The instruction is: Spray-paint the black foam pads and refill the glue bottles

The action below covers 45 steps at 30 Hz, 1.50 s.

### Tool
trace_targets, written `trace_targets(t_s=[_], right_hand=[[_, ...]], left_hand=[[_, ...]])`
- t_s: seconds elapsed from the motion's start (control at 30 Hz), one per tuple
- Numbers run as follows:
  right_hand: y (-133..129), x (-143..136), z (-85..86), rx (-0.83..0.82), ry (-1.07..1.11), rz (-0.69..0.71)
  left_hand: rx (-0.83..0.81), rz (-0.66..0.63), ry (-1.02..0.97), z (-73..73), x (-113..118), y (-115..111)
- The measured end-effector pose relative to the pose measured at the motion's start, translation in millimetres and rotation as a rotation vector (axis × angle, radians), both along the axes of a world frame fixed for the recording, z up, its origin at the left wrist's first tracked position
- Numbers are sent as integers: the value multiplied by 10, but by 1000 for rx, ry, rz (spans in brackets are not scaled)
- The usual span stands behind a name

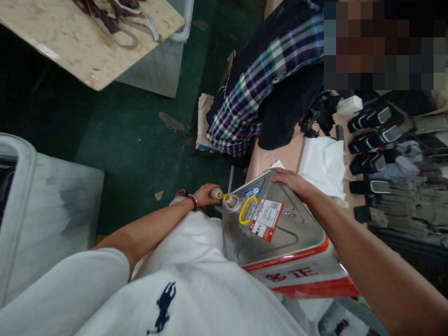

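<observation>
Hands: two, apart from each other; the left hand (206, 195) is closed around one small translucent bottle (214, 192), while the right hand (292, 181) grips the far edge of one large silver rectangular metal can with red bands (280, 247); the can is in front of the white shirt (189, 280), beside the tan counter (292, 154); whether any surface supports it cannot be told.

Can fittings: one pale round spout (231, 202); one yellow loop handle (248, 210); one white-and-red paper label (268, 219); one small blue sticker (252, 192).

Orientation: the can's long axis is tilted, its spout corner pointing toward the left hand; the base is hidden; the bottle's mouth faces the spout, with one amber stream of liquid (226, 197) between them; the bottle's long axis is obscured by fingers.

Surroundings: one co-worker in a plaid shirt (259, 88); five black objects (367, 162) in one row; one white sheet (324, 163).
</observation>
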State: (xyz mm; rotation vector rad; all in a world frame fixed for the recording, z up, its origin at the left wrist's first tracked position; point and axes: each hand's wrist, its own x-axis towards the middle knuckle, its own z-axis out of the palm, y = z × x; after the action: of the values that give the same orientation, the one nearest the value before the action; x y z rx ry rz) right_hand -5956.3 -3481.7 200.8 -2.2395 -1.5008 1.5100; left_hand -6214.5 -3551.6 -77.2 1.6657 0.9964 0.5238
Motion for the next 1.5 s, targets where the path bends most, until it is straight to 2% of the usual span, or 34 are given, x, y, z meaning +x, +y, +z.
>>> trace_targets(t_s=[0.27, 0.77, 1.2, 1.5], right_hand=[[11, 70, -69, -36, 40, -36], [26, 157, -132, -12, 39, -11], [3, 77, -50, -25, 56, -33], [1, 77, -25, 11, 4, 4]], left_hand=[[-17, -8, -12, 38, -12, 12], [-9, -8, -19, -12, -2, 12], [6, -4, -6, -10, -5, 2], [-1, 2, -9, 5, -9, 4]])
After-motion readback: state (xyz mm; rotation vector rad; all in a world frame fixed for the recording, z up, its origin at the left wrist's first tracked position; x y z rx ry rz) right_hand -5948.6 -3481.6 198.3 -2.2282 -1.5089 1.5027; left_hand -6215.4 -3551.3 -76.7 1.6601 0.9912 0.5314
